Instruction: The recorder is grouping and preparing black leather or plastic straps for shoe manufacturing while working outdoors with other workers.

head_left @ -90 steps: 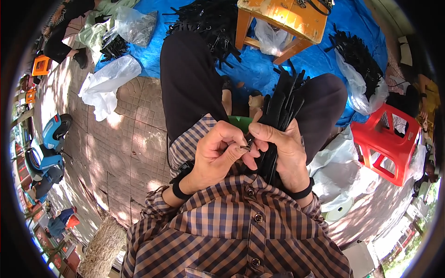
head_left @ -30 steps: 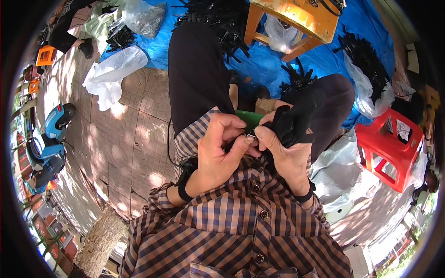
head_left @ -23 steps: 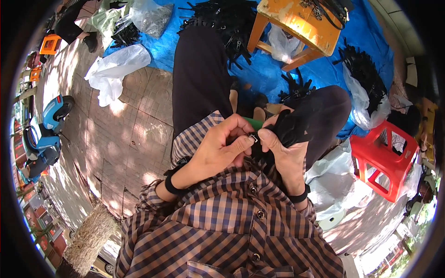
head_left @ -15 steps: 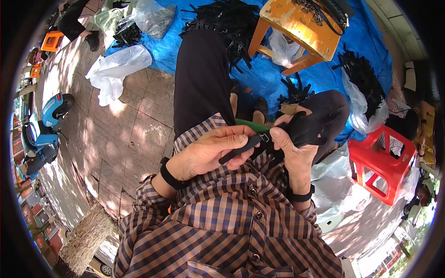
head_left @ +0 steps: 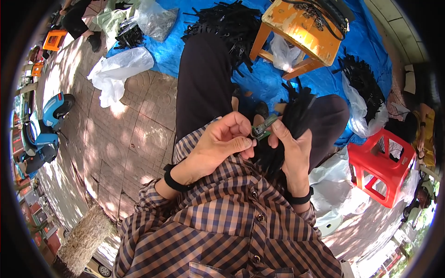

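In front of my lap, between my two hands, a short black zipper [head_left: 266, 125] with a shiny metal slider is bent into a curve. My right hand [head_left: 294, 150] pinches it between thumb and fingers. At its slider end, the curled fingers of my left hand [head_left: 227, 139] close with thumb and forefinger together; exactly what part they grip is partly hidden. A blurred bunch of black zippers [head_left: 299, 109] hangs over my right thigh, just beyond my right hand. Under the hands, a bit of green [head_left: 264, 135] shows.
A blue tarp [head_left: 169, 60] bears a heap of black zippers [head_left: 222, 25] and a worn wooden stool [head_left: 296, 28]. More zippers [head_left: 364, 81] spill from a plastic bag at the right, near a red plastic stool [head_left: 382, 167]. A white bag [head_left: 120, 69] lies on the paving at left.
My left hand has shifted slightly and its fingers have curled up at the slider. The black strip it held lengthwise is gone from there. The bunch beyond my right hand has moved and blurred.
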Motion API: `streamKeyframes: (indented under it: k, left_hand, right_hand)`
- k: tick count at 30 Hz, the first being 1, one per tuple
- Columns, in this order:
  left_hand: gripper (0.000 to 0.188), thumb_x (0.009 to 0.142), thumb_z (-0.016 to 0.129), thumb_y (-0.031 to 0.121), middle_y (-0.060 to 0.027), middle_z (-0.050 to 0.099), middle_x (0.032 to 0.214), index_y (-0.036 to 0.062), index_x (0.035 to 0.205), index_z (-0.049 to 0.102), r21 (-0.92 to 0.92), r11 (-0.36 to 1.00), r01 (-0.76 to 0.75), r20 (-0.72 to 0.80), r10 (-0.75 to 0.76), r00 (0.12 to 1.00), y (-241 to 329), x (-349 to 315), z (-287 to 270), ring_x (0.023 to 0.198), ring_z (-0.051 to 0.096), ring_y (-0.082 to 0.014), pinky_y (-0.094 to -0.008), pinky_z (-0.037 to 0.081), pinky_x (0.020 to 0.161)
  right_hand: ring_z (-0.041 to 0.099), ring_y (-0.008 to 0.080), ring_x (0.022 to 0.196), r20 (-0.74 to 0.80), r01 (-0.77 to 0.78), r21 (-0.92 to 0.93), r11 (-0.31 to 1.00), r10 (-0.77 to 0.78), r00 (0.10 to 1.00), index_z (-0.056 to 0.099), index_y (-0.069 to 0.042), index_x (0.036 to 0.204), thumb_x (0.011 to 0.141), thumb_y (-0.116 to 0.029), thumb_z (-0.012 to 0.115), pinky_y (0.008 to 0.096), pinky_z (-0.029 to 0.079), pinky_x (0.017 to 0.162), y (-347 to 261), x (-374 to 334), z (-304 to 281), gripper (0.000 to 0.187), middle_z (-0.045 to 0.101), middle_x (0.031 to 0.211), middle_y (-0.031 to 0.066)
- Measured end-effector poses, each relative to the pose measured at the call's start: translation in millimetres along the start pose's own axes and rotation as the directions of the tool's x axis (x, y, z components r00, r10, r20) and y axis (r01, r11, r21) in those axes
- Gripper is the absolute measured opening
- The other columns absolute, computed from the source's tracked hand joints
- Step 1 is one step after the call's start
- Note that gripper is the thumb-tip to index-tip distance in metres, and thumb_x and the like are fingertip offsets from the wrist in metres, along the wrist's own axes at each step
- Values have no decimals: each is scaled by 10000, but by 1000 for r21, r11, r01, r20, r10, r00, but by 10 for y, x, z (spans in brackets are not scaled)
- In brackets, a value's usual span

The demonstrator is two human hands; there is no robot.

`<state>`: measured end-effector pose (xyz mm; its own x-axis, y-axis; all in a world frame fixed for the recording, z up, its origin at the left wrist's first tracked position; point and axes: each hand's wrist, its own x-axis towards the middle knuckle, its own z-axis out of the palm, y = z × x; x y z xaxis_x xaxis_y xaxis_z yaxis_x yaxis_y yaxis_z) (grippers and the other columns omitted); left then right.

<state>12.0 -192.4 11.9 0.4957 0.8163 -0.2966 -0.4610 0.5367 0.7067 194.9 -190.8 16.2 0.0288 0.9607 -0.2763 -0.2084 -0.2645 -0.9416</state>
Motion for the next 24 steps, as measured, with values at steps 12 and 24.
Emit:
streamKeyframes:
  k: [12,24]
  left_hand:
    - [57,935,513,62,-21,563,740,32,960,472,333,942,-47,-3,51,999,-34,-47,164,660,548,-55,-188,427,570]
    - [248,977,476,226,33,459,616,3,962,585,231,967,110,-17,-109,994,-166,-71,157,485,374,-19,-181,285,462]
  right_hand:
    - [484,55,486,114,-208,421,883,176,978,609,-14,869,821,-30,659,201,371,452,98,-61,41,72,566,649,-3]
    - [469,67,477,-67,13,261,965,5,998,586,14,849,782,39,664,207,363,446,95,17,17,107,548,643,12]
